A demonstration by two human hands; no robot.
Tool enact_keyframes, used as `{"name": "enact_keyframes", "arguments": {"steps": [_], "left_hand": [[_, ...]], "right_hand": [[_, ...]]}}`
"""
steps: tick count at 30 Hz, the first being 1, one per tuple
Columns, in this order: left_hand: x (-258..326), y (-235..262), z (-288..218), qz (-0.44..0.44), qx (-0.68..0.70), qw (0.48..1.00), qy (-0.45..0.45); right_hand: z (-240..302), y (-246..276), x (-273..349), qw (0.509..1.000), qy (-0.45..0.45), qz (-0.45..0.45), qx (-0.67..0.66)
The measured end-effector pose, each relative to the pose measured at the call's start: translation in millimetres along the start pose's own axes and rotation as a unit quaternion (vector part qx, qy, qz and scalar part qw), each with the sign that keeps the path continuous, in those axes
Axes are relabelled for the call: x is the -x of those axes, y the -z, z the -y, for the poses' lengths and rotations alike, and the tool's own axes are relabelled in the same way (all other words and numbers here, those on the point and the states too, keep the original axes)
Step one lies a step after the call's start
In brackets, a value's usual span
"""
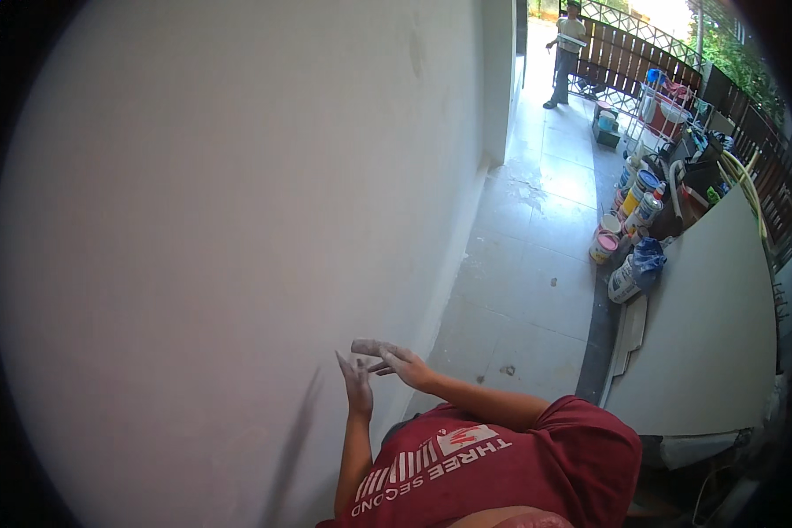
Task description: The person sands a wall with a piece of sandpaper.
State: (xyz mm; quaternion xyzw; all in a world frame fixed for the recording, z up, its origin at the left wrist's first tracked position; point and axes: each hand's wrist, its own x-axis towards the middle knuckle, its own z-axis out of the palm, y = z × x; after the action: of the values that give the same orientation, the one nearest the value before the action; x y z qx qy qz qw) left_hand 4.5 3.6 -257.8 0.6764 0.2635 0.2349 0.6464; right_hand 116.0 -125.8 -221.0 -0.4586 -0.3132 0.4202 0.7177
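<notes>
My left hand (356, 387) is raised close to the pale wall (237, 220), with its dusty fingers stretched upward and apart. My right hand (405, 365) reaches across from the right, its fingers coated in grey dust. It grips a small grey-brown piece, like a folded sandpaper pad (367, 347), whose exact kind is hard to make out. The fingertips of both hands nearly meet, and whether they touch cannot be told. A dark, slanting shadow falls on the wall beside my left forearm.
Along the right stand paint buckets (604, 247), a white tub with a blue bag (648, 264) and a large leaning board (704, 326). A tiled floor (528, 282) runs beside the wall. Far off, another person (568, 57) stands near a wooden gate (629, 57).
</notes>
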Motion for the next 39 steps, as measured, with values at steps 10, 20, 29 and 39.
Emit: {"name": "enact_keyframes", "arguments": {"steps": [10, 20, 29, 39], "left_hand": [[-7.5, -23.0, -37.6, 0.115, 0.263, 0.952, 0.106], [21.5, 40.2, -76.7, 0.148, -0.219, 0.961, 0.078], [124.2, 155.0, -250.5, -0.065, -0.395, 0.748, -0.529], [91.4, 222.9, -235.6, -0.203, -0.464, 0.597, -0.623]], "right_hand": [[0.3, 5.4, 11.5, 0.829, 0.214, -0.035, 0.515], [-35.8, -19.3, 4.0, 0.995, 0.027, -0.090, 0.037], [40.5, -101.2, -63.2, 0.805, 0.334, -0.350, 0.342], [58.8, -206.6, -147.0, 0.771, 0.432, -0.375, 0.280]]}}
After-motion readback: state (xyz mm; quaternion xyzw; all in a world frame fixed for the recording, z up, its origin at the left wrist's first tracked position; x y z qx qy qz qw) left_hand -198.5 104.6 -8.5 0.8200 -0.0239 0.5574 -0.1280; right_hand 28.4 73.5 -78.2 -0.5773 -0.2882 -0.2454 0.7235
